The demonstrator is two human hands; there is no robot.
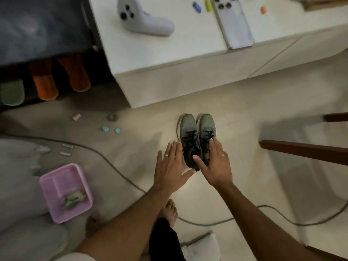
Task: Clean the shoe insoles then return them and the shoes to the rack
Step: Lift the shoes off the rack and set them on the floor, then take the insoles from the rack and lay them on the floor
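- Pair of grey-green sneakers (195,137) with black laces stands side by side on the tiled floor (244,113), toes pointing toward the white surface (162,51), just short of its near edge.
- Left hand (172,166): fingers straight and spread, grip wide, holding nothing; fingers lie along the outer side of the left-hand sneaker. A ring shows on one finger.
- Right hand (216,164): fingers straight, grip wide, holding nothing; it is over the heel end and laces of the right-hand sneaker, thumb over the opening of the other. Contact cannot be confirmed.
- Insoles: not discernible inside the shoes from this view.
- On the white surface: a pale game controller (143,17) near the far edge, a phone (233,23) lying face down and overhanging the near edge, and small coloured items along the far edge.
- Shoe rack (37,85) at the upper left holds an orange pair (60,78) and a green item (12,92), under a dark cover.
- Pink tray (66,191) on the floor at the lower left, with a crumpled greenish item in it.
- A grey cable (113,166) runs across the floor behind the arms.
- Small bits, two of them blue discs (111,129), lie on the floor between rack and sneakers.
- Dark wooden chair legs (301,149) at the right.
- The person's bare feet (169,210) show at the bottom.
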